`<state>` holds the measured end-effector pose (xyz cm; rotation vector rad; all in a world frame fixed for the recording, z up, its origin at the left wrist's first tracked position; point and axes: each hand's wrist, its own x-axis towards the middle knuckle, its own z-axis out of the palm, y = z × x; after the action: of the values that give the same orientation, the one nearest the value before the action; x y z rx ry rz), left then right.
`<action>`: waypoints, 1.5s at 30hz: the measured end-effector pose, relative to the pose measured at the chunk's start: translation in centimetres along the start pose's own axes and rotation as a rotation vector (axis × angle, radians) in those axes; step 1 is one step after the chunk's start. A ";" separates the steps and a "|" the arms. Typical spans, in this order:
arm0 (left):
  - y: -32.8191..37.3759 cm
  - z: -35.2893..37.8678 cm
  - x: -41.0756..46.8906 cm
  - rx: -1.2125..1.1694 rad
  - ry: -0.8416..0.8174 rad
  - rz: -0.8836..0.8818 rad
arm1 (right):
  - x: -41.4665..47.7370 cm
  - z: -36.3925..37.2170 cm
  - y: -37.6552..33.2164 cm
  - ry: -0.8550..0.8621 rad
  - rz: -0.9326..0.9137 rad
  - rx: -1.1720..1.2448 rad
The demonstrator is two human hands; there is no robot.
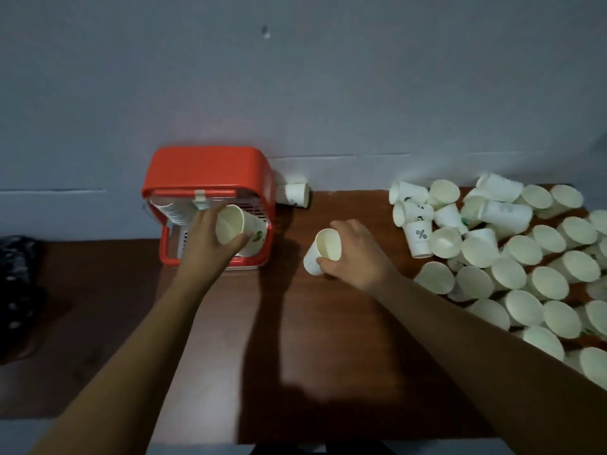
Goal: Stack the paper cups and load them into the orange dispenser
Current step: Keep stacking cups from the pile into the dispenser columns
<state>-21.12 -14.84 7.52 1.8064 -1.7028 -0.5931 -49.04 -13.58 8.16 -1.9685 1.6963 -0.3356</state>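
The orange dispenser (210,172) stands at the back left of the brown table, against the wall. A row of stacked white cups (170,211) shows inside its left part. My left hand (207,236) grips a white paper cup with a green mark (243,228), held on its side in front of the dispenser's opening, mouth towards me. My right hand (356,254) holds a second white cup (323,251) above the middle of the table, tilted with its mouth up towards me.
A large heap of several loose white paper cups (512,254) covers the right side of the table (295,339). One cup (295,193) lies on its side behind the dispenser by the wall. A dark patterned cloth (16,280) lies at the far left.
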 end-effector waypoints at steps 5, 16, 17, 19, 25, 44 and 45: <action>-3.1 -1.2 1.5 0.010 -0.004 -0.067 | 1.8 1.7 -3.5 0.055 -0.022 0.027; -5.9 4.0 4.8 0.088 -0.315 0.027 | 4.6 3.8 -5.7 0.301 -0.001 0.147; -5.9 4.0 4.9 0.071 -0.323 0.025 | 5.1 3.9 -6.1 0.316 -0.002 0.176; -6.7 4.0 5.0 0.023 -0.349 0.039 | 6.0 4.1 -7.2 0.335 -0.026 0.244; -10.1 1.9 4.5 -0.205 -0.419 -0.015 | 7.6 6.4 -10.2 0.250 -0.102 0.227; -10.4 2.2 3.9 -0.142 -0.282 0.113 | 8.9 11.7 -9.6 0.031 0.000 0.192; -9.9 1.9 3.7 -0.127 -0.236 0.123 | 8.2 11.3 -9.4 0.058 0.008 0.200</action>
<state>-14.80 -18.53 -0.35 1.5810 -1.8694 -0.8683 -33.91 -18.31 2.51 -1.8222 1.6367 -0.5418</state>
